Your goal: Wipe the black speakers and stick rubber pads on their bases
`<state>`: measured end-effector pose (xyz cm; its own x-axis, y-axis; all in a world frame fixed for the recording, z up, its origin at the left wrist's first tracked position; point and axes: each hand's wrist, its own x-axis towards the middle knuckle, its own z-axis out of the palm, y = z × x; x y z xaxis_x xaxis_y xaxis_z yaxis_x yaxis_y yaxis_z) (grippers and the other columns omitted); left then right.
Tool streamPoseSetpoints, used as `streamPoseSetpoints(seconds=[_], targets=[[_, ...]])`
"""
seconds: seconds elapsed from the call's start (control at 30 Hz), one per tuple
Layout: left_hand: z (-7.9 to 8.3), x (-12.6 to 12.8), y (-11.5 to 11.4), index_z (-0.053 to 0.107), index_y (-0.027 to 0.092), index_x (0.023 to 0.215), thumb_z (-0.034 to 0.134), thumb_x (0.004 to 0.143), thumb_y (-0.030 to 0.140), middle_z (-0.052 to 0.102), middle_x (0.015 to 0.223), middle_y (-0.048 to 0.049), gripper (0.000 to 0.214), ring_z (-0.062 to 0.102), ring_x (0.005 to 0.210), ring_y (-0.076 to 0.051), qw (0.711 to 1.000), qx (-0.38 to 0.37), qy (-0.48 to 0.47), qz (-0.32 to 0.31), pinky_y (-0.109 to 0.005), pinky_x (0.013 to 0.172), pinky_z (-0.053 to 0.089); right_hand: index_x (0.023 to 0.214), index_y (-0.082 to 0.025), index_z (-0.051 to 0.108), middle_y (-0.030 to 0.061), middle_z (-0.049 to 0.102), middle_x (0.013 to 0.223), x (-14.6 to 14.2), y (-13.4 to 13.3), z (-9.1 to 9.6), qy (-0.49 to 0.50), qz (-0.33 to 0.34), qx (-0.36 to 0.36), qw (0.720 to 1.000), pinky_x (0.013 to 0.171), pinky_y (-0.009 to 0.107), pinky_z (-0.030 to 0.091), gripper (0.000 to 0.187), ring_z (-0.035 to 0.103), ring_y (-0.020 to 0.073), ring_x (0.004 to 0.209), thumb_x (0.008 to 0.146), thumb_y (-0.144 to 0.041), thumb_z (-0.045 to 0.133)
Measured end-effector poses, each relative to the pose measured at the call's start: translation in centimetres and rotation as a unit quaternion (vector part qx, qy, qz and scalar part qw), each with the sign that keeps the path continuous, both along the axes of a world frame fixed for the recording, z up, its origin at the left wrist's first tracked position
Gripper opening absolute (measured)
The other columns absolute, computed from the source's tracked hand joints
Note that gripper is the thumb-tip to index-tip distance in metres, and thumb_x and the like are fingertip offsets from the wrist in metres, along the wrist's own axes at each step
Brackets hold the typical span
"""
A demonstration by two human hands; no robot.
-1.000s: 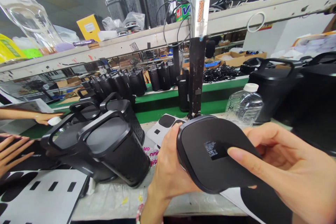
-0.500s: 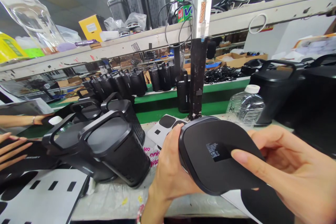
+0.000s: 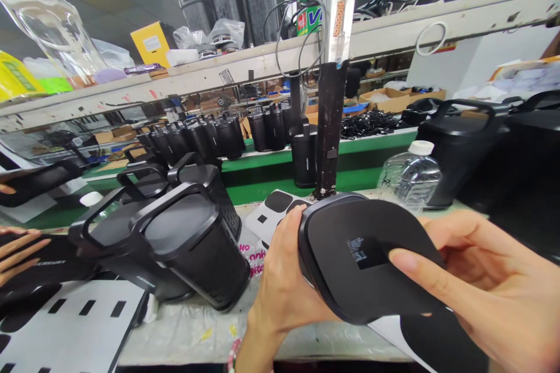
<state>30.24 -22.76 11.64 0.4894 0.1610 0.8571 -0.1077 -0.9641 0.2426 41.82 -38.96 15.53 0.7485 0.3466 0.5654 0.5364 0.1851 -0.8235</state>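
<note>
I hold a black speaker [image 3: 350,262] tilted toward me, its flat end with a small printed label facing up. My left hand [image 3: 280,285] wraps round the speaker's left side from below. My right hand [image 3: 476,280] grips its right side, the thumb pressed flat on the end face beside the label. Under my right hand lies a white sheet with a large black sticker [image 3: 433,341].
Two black handled speakers [image 3: 184,239] lie on their sides at the left. A sticker sheet [image 3: 65,323] sits at the lower left, where another person's hand [image 3: 20,247] rests on a black part. A water bottle [image 3: 409,178], a black post [image 3: 328,128] and rows of speakers stand behind.
The other person's far hand at the left has drawn back out of view and a black part now shows there. My hands and the speaker have barely moved.
</note>
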Motion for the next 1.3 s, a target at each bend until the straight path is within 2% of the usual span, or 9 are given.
streamPoseSetpoints(seconds=[0.1, 0.23, 0.5, 0.67, 0.8, 0.93, 1.2, 1.3], targets=[[0.1, 0.0, 0.1, 0.005, 0.02, 0.157, 0.093, 0.042, 0.05, 0.058, 0.138, -0.0197, 0.148, 0.063, 0.117, -0.043, 1.0, -0.001, -0.004, 0.003, -0.054, 0.089, 0.062, 0.074, -0.028, 0.061, -0.0053, 0.062, 0.071, 0.1, -0.1, -0.1, -0.01, 0.005, -0.009, 1.0, 0.048, 0.015, 0.052, 0.025, 0.059, 0.0107, 0.057, 0.066, -0.034, 0.084], [0.3, 0.0, 0.1, 0.005, 0.021, 0.157, 0.088, 0.052, 0.057, 0.062, 0.134, -0.0197, 0.139, 0.067, 0.11, -0.044, 1.0, 0.018, -0.012, 0.002, -0.057, 0.076, 0.065, 0.075, -0.027, 0.061, -0.0055, 0.061, 0.071, 0.1, -0.2, -0.1, -0.004, 0.008, -0.014, 1.0, 0.047, 0.014, 0.051, 0.026, 0.058, 0.0102, 0.056, 0.065, -0.035, 0.084], [0.0, 0.1, -0.1, 0.007, 0.015, 0.155, 0.09, 0.045, 0.055, 0.058, 0.138, -0.022, 0.144, 0.061, 0.123, -0.037, 1.0, 0.014, -0.003, 0.012, -0.05, 0.096, 0.059, 0.075, -0.027, 0.062, -0.0027, 0.063, 0.078, 0.5, -0.5, -1.3, 0.015, -0.028, -0.022, 0.999, 0.046, 0.02, 0.052, 0.029, 0.06, 0.0145, 0.061, 0.061, -0.036, 0.086], [0.0, 0.1, -0.2, 0.01, 0.013, 0.155, 0.086, 0.054, 0.056, 0.058, 0.137, -0.0219, 0.134, 0.06, 0.124, -0.036, 1.0, 0.022, -0.009, 0.007, -0.049, 0.097, 0.059, 0.072, -0.026, 0.061, -0.003, 0.061, 0.073, 0.2, -0.5, -0.6, 0.002, -0.02, -0.028, 0.999, 0.046, 0.019, 0.051, 0.027, 0.058, 0.0133, 0.058, 0.063, -0.037, 0.084], [0.0, 0.2, -0.1, 0.008, 0.016, 0.156, 0.087, 0.052, 0.054, 0.058, 0.137, -0.0211, 0.136, 0.06, 0.123, -0.038, 1.0, 0.009, -0.01, 0.004, -0.05, 0.097, 0.059, 0.07, -0.026, 0.061, -0.003, 0.061, 0.07, 0.0, -0.4, 0.1, 0.0, -0.012, -0.028, 1.0, 0.044, 0.019, 0.051, 0.026, 0.058, 0.0132, 0.055, 0.063, -0.037, 0.084], [0.1, 0.1, 0.0, 0.009, 0.018, 0.157, 0.088, 0.052, 0.054, 0.06, 0.135, -0.0205, 0.136, 0.063, 0.117, -0.042, 1.0, 0.014, -0.022, -0.004, -0.053, 0.09, 0.062, 0.072, -0.027, 0.061, -0.004, 0.06, 0.071, 0.2, -0.4, 0.0, 0.0, 0.004, -0.019, 1.0, 0.046, 0.017, 0.051, 0.025, 0.058, 0.012, 0.056, 0.065, -0.036, 0.083], [0.2, 0.1, 0.0, 0.005, 0.025, 0.157, 0.087, 0.054, 0.052, 0.06, 0.137, -0.0163, 0.135, 0.065, 0.115, -0.04, 1.0, -0.006, -0.014, -0.001, -0.053, 0.087, 0.064, 0.071, -0.026, 0.06, -0.0044, 0.059, 0.07, 0.3, -0.1, 0.0, 0.01, 0.008, -0.021, 1.0, 0.046, 0.016, 0.051, 0.027, 0.058, 0.0111, 0.056, 0.065, -0.037, 0.084], [-0.3, 0.2, 0.1, 0.012, 0.032, 0.156, 0.088, 0.051, 0.053, 0.062, 0.136, -0.0101, 0.132, 0.068, 0.11, -0.038, 0.999, -0.019, -0.029, 0.023, -0.052, 0.082, 0.065, 0.071, -0.025, 0.061, -0.003, 0.06, 0.071, 0.2, -0.2, -0.1, 0.019, -0.002, -0.026, 0.999, 0.045, 0.018, 0.051, 0.028, 0.058, 0.0127, 0.056, 0.062, -0.038, 0.084]])
